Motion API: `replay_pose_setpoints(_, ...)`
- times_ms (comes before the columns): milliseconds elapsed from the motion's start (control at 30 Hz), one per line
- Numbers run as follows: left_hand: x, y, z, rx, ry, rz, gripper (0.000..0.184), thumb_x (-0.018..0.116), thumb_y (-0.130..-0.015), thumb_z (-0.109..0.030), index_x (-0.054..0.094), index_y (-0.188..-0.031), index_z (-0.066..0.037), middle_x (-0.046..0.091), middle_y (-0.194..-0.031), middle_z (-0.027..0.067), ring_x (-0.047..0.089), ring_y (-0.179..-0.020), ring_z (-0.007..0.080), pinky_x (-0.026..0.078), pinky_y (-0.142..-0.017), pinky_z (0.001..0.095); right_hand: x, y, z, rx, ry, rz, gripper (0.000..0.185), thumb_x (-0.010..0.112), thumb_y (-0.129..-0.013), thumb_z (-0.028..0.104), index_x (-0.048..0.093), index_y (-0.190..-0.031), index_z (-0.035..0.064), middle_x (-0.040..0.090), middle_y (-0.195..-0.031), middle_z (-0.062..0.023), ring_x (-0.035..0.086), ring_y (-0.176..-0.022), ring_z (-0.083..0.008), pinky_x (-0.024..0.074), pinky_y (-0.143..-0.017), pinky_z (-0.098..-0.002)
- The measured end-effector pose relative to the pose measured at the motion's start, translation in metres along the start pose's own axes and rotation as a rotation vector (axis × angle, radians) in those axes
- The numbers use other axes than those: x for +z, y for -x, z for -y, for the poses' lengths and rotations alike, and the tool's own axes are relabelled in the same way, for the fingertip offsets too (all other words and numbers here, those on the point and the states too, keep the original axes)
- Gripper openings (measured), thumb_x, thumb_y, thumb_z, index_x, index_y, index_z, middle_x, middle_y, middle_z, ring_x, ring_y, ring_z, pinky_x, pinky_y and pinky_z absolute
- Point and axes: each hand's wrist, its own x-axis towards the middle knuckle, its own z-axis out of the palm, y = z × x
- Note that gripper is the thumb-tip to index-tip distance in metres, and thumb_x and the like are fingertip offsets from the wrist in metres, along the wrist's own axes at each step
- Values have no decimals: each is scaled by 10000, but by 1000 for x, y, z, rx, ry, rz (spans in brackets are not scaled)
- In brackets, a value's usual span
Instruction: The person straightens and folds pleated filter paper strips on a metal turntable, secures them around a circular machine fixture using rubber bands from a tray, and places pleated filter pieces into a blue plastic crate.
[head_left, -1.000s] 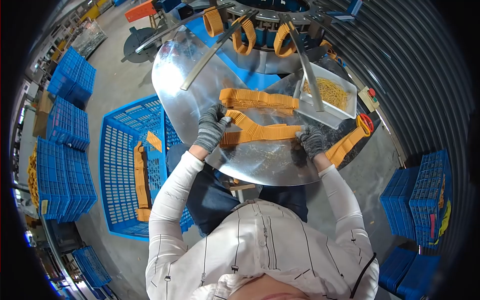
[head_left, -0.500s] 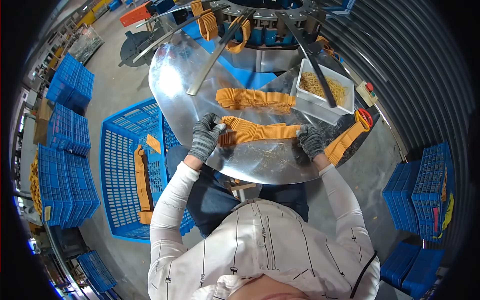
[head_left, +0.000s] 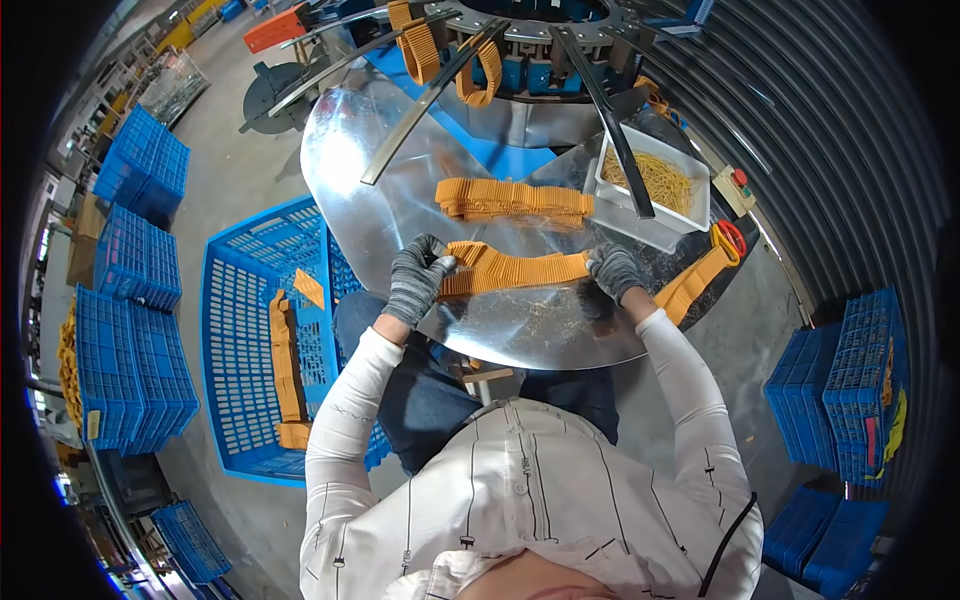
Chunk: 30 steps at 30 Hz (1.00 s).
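An orange ribbed strip [head_left: 520, 271] is stretched low over the shiny metal table [head_left: 350, 215]. My left hand [head_left: 418, 275], in a grey striped glove, pinches its left end; my right hand [head_left: 613, 272], gloved alike, grips its right end. Just beyond lies a stack of folded orange strips [head_left: 515, 200]. To the right of it stands a white tray [head_left: 640, 232] of thin yellow bands [head_left: 655, 185]. More orange strips [head_left: 692, 288] lie at the table's right edge, beside red-and-yellow rings [head_left: 730, 238].
Metal arms [head_left: 425, 112] reach over the table from a round machine [head_left: 540, 50], some carrying orange loops [head_left: 480, 78]. A blue basket [head_left: 235, 365] with orange strips stands at the left. Blue crates [head_left: 135, 360] line both sides. A red button box [head_left: 737, 185] sits by the corrugated wall.
The machine's arms have shifted, and an orange loop on the right arm is gone from view. The held strip's two layers now lie closer together, and my right hand has moved slightly left.
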Motion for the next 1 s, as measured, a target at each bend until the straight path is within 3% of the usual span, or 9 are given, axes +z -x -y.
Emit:
replay_pose_setpoints(167, -2, 0, 1, -44, 70, 3, 104, 621, -782, 37, 536, -831, 3, 594, -734, 63, 577, -652, 107, 498, -610, 240, 4, 10, 3, 3, -155, -162, 163, 627, -719, 152, 543, -800, 38, 559, -725, -185, 537, -710, -372, 443, -671, -425)
replay_pose_setpoints(300, -6, -8, 28, 171, -364, -128, 140, 643, -758, 25, 543, -853, 3, 584, -747, 71, 545, -673, 120, 459, -617, 262, 9, 15, -6, -188, 36, -375, 79, 587, -774, 105, 542, -812, 53, 550, -719, -116, 539, -660, -296, 449, -635, -366)
replay_pose_setpoints(367, -5, 0, 4, 308, -447, -206, 164, 656, -745, 15, 545, -865, 3, 574, -752, 70, 530, -683, 130, 442, -619, 272, -7, 9, -32, -230, -326, -396, 20, 536, -831, 54, 543, -834, 73, 530, -737, -30, 535, -645, -174, 449, -600, -288)
replay_pose_setpoints(433, -4, 2, -16, 256, -199, -170, 155, 652, -755, 7, 543, -865, 5, 565, -725, 60, 522, -647, 120, 437, -590, 263, -89, 18, -17, 176, -1029, -113, 82, 595, -837, 126, 572, -894, 71, 588, -792, -50, 576, -691, -158, 479, -619, -304)
replay_pose_setpoints(467, -3, 5, -31, 227, -76, -146, 152, 651, -759, 3, 542, -865, 6, 560, -711, 55, 519, -629, 115, 434, -575, 258, -125, 31, 10, 77, -1692, -118, 103, 618, -833, 105, 569, -920, 77, 555, -723, -10, 548, -616, -105, 465, -548, -245)
replay_pose_setpoints(533, 1, 9, -63, 123, 1, -83, 100, 623, -795, -15, 541, -851, -10, 542, -656, 23, 498, -559, 80, 430, -507, 232, -159, 34, 8, 227, -1563, -227, 135, 640, -814, 90, 559, -917, 57, 533, -646, -15, 516, -516, -125, 448, -485, -241)
replay_pose_setpoints(633, 2, -5, -71, 47, 65, -39, 49, 593, -829, -41, 550, -852, -44, 550, -651, 6, 513, -553, 66, 448, -483, 205, -147, 33, -45, 416, -1058, 101, 107, 637, -803, 88, 578, -875, 34, 534, -617, -19, 498, -464, -129, 421, -404, -237)
replay_pose_setpoints(900, 16, -13, -84, -26, 158, 45, 82, 614, -828, -80, 556, -865, -35, 572, -689, 20, 540, -571, 77, 459, -498, 199, -148, 29, -72, 597, -1311, 81, 140, 632, -805, 84, 595, -929, 32, 558, -632, -23, 528, -478, -123, 458, -406, -247)
replay_pose_setpoints(1000, 16, -11, -91, 76, 356, 47, 100, 618, -833, -100, 561, -881, -33, 575, -704, 20, 536, -576, 75, 462, -517, 198, -139, 34, -77, 445, -1158, 69, 142, 629, -812, 89, 586, -938, 39, 556, -642, -17, 529, -486, -113, 459, -411, -243)
